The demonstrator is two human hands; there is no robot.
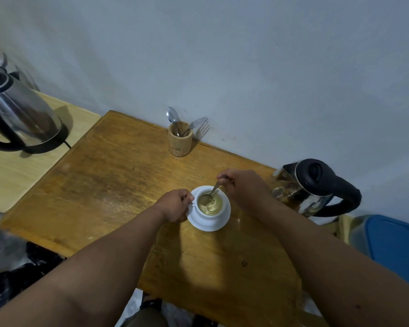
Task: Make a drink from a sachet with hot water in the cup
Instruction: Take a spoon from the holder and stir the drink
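Both bare forearms outstretched, left hand (175, 205) and right hand (242, 186) fingers curled.

Table (118, 175): worn wood, grain showing, dull sheen w/ scuffed patches; cup (209, 215) and saucer (200, 224) glossy white ceramic; spoon (210, 194) in the cup is metal, shiny; holder (179, 141) matt pale wood, w/ polished metal spoon and fork inside; left kettle (21, 112) brushed steel, black plastic base; right kettle (309, 187) mirror-like body, matt black plastic lid and handle; side surface (17, 175) pale smooth wood; wall (246, 67) matt paint.
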